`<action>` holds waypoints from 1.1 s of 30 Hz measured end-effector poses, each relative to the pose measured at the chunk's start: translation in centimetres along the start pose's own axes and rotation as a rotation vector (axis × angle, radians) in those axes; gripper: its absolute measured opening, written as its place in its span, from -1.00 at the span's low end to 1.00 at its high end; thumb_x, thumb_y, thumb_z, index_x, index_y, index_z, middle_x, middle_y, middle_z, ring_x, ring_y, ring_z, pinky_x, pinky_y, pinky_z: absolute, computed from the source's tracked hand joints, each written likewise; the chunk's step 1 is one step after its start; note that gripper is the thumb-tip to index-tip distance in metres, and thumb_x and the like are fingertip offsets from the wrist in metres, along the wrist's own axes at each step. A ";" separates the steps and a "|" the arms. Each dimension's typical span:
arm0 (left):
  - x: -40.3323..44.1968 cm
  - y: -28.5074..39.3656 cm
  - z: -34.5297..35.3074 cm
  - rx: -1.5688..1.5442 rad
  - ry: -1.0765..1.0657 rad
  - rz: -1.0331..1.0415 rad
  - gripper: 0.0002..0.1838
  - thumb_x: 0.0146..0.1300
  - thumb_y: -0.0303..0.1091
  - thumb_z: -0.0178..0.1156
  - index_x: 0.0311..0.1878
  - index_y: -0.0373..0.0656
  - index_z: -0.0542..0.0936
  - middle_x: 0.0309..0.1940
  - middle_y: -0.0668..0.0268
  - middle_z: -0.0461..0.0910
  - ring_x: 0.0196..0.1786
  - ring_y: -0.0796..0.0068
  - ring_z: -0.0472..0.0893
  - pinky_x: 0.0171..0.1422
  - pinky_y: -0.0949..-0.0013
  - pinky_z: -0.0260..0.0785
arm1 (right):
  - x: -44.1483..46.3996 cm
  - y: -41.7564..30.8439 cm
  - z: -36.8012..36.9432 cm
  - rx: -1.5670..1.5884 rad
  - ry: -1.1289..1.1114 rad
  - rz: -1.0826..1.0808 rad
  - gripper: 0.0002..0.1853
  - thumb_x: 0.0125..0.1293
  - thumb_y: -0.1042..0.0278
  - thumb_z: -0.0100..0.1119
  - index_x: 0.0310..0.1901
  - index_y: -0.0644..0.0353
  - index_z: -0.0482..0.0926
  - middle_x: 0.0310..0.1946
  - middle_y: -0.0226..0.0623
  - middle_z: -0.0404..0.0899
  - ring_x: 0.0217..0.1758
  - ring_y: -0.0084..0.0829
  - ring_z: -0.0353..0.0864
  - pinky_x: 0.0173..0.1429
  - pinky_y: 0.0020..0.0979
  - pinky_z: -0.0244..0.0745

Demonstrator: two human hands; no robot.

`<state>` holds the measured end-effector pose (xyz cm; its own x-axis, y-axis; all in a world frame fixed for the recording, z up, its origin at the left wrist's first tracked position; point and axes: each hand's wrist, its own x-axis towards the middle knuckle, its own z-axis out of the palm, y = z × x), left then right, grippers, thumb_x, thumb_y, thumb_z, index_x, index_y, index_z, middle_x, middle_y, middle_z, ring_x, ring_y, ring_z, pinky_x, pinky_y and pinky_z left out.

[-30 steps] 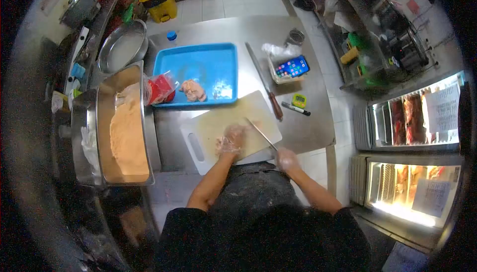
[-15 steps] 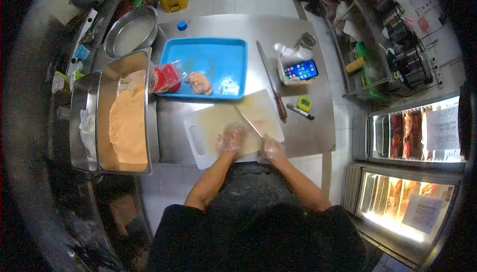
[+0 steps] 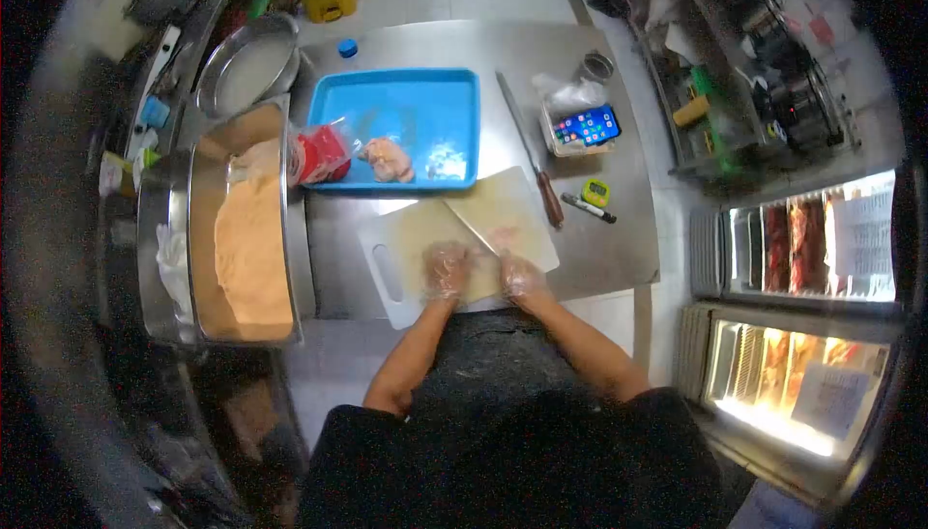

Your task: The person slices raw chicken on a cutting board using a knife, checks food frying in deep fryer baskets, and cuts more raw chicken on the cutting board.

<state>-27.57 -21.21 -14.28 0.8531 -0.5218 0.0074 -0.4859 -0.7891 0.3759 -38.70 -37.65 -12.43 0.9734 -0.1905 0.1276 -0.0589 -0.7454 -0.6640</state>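
Observation:
My right hand (image 3: 523,276), in a clear plastic glove, is closed around the handle of a knife (image 3: 471,227). The blade points up and left across the white cutting board (image 3: 406,307). My left hand (image 3: 448,272), gloved the same way, rests on the board left of the knife with its fingers drawn in; what lies under them is hidden and blurred. Small pale pink scraps of raw meat (image 3: 504,236) lie on the board above my right hand. Beyond the board, a blue tray (image 3: 435,104) holds a piece of raw meat (image 3: 389,159) and a red plastic-wrapped pack (image 3: 324,154).
A second, long knife (image 3: 547,199), a marker (image 3: 589,207), a green timer (image 3: 596,193) and a phone on a tub (image 3: 588,127) lie to the right. On the left stand a metal pan of orange-tinted powder (image 3: 253,254) and a round metal basin (image 3: 249,70).
Both hands remain at the board, and the knife has shifted slightly left and up. My left hand has turned slightly. The whole view has shifted a little.

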 end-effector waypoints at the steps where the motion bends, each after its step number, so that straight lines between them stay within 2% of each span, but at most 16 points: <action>1: 0.5 0.8 -0.1 0.055 -0.088 -0.049 -0.70 0.09 -0.04 0.15 -0.28 -0.06 0.63 -0.24 0.17 0.58 -0.12 0.09 0.51 0.01 0.06 0.32 | -0.1 -1.1 -1.8 -0.046 -0.148 0.130 -0.81 0.32 0.28 -0.12 -0.20 0.22 0.41 -0.45 0.01 0.44 -0.33 -0.02 0.50 -0.19 -0.11 0.40; 4: 1.4 -0.1 1.4 0.204 -0.260 -0.189 -0.69 0.10 -0.05 0.13 -0.25 -0.07 0.63 -0.21 0.18 0.58 -0.10 0.12 0.52 0.08 0.09 0.29 | -1.9 -3.4 -7.6 -0.138 -0.523 0.508 -0.67 0.37 0.22 -0.22 -0.16 0.25 0.52 -0.18 0.09 0.55 -0.08 0.02 0.55 0.01 -0.03 0.41; 5: 1.7 -0.1 2.2 0.231 -0.299 -0.230 -0.68 0.11 -0.06 0.13 -0.24 -0.07 0.63 -0.21 0.18 0.59 -0.10 0.13 0.53 0.09 0.10 0.29 | -5.2 -0.2 -7.7 -0.190 -0.432 0.377 -0.70 0.37 0.25 -0.21 -0.22 0.25 0.50 -0.22 0.06 0.56 -0.12 0.01 0.56 0.00 -0.03 0.42; 6: 0.8 -0.1 0.6 0.177 -0.028 -0.036 -0.69 0.11 -0.06 0.13 -0.31 -0.09 0.65 -0.29 0.18 0.61 -0.16 0.14 0.56 0.03 0.09 0.34 | -8.5 2.1 -7.3 -0.248 -0.348 0.254 -0.73 0.36 0.29 -0.20 -0.28 0.25 0.49 -0.27 0.03 0.56 -0.16 0.00 0.56 -0.01 -0.04 0.43; 9: 0.4 1.4 -3.3 0.064 -0.036 0.026 -0.72 0.08 -0.11 0.16 -0.30 -0.09 0.66 -0.34 0.16 0.61 -0.21 0.12 0.57 0.00 0.10 0.37 | -8.2 1.8 -8.4 -0.179 -0.287 -0.063 -0.72 0.37 0.18 -0.14 -0.24 0.25 0.43 -0.33 0.06 0.51 -0.25 0.00 0.53 -0.15 -0.08 0.41; 13: -0.7 0.7 -4.8 -0.155 0.176 0.132 -0.75 0.01 -0.19 0.21 -0.25 -0.07 0.67 -0.32 0.17 0.61 -0.19 0.14 0.56 0.02 0.12 0.35 | -1.7 -3.6 -5.4 0.602 -0.297 0.462 -0.68 0.39 0.16 -0.15 -0.20 0.30 0.40 -0.30 -0.01 0.52 -0.21 -0.08 0.54 -0.14 -0.17 0.44; 16: -1.4 -0.9 -3.1 0.006 0.199 0.223 -0.75 -0.01 -0.20 0.23 -0.25 -0.03 0.67 -0.33 0.20 0.61 -0.17 0.17 0.54 0.04 0.12 0.30 | -2.1 0.6 2.7 -0.042 -0.308 0.244 -0.71 0.39 0.28 -0.17 -0.11 0.36 0.41 -0.27 -0.06 0.53 -0.20 -0.13 0.54 -0.10 -0.22 0.46; 18: -0.9 -1.0 -3.7 0.063 0.087 0.177 -0.75 0.02 -0.18 0.21 -0.23 0.00 0.67 -0.29 0.20 0.61 -0.13 0.18 0.52 0.06 0.10 0.26 | -3.3 -1.0 1.2 -0.211 -0.063 -0.021 -0.78 0.35 0.44 -0.21 -0.11 0.33 0.43 -0.25 -0.06 0.54 -0.19 -0.11 0.55 -0.05 -0.21 0.47; 20: -1.0 -1.5 -2.7 0.033 0.074 0.160 -0.75 0.06 -0.13 0.18 -0.24 -0.01 0.65 -0.25 0.22 0.60 -0.09 0.16 0.49 0.07 0.08 0.21 | -8.9 3.9 3.2 -0.084 -0.010 0.035 -0.78 0.26 0.44 -0.08 -0.11 0.33 0.45 -0.17 -0.09 0.56 -0.25 -0.31 0.58 -0.24 -0.35 0.53; 22: -0.9 -2.1 -1.3 0.038 0.088 0.136 -0.76 0.06 -0.13 0.17 -0.27 -0.03 0.64 -0.28 0.22 0.58 -0.09 0.15 0.48 0.08 0.07 0.21 | -9.5 1.0 -3.3 -0.372 -0.496 0.298 -0.72 0.31 0.42 -0.13 -0.03 0.39 0.43 -0.04 0.02 0.52 -0.13 -0.21 0.59 -0.13 -0.28 0.54; 24: -1.8 -2.6 -0.8 -0.013 0.119 0.160 -0.76 0.07 -0.12 0.16 -0.29 -0.04 0.63 -0.32 0.22 0.57 -0.09 0.13 0.48 0.09 0.07 0.20 | -8.0 -2.0 -8.2 -0.301 -0.638 0.300 -0.70 0.32 0.42 -0.17 -0.01 0.39 0.42 -0.05 0.03 0.53 -0.11 -0.16 0.58 -0.08 -0.22 0.52; 27: -1.4 -2.4 -1.8 -0.126 0.173 0.243 -0.76 0.10 -0.12 0.13 -0.32 -0.05 0.62 -0.36 0.22 0.55 -0.09 0.11 0.47 0.09 0.06 0.20 | -7.2 -0.6 -3.9 0.070 -0.300 0.168 -0.74 0.25 0.38 -0.12 -0.10 0.34 0.43 -0.18 -0.04 0.54 -0.18 -0.16 0.57 -0.13 -0.19 0.51; 28: -1.7 -1.7 -3.5 -0.126 0.158 0.213 -0.76 0.11 -0.12 0.12 -0.32 -0.05 0.62 -0.36 0.22 0.55 -0.08 0.10 0.47 0.10 0.06 0.20 | -6.6 -0.3 -1.1 -0.095 -0.065 -0.119 -0.80 0.22 0.36 -0.05 -0.22 0.30 0.46 -0.29 -0.13 0.55 -0.25 -0.19 0.56 -0.22 -0.19 0.50; 30: -2.2 -1.7 -4.4 -0.088 0.151 0.169 -0.77 0.09 -0.13 0.14 -0.34 -0.08 0.62 -0.38 0.20 0.55 -0.14 0.06 0.48 0.09 0.05 0.19 | -3.2 -2.8 1.1 -0.045 -0.051 -0.127 -0.73 0.20 0.37 -0.05 -0.12 0.34 0.45 -0.31 -0.15 0.56 -0.25 -0.17 0.56 -0.20 -0.19 0.50; 32: -1.8 -2.4 -3.9 0.030 0.000 0.190 -0.74 0.06 -0.11 0.21 -0.36 -0.12 0.60 -0.36 0.17 0.56 -0.15 0.10 0.50 0.07 0.09 0.22 | -2.4 -3.9 3.6 0.332 0.045 0.016 -0.71 0.23 0.37 -0.07 -0.08 0.37 0.45 -0.29 -0.14 0.56 -0.24 -0.15 0.56 -0.17 -0.20 0.51; 33: -1.6 -2.7 -3.6 0.085 -0.074 0.199 -0.72 0.04 -0.10 0.24 -0.37 -0.14 0.59 -0.36 0.15 0.57 -0.16 0.11 0.51 0.07 0.10 0.24 | -3.3 -3.5 3.3 0.190 -0.035 0.072 -0.73 0.23 0.39 -0.07 -0.10 0.36 0.45 -0.30 -0.13 0.55 -0.22 -0.15 0.56 -0.16 -0.22 0.51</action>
<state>-26.98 -17.07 -11.95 0.7239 -0.6899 0.0044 -0.6603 -0.6909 0.2944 -40.97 -32.29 -12.95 0.9755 -0.2142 0.0510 -0.0891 -0.5959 -0.7981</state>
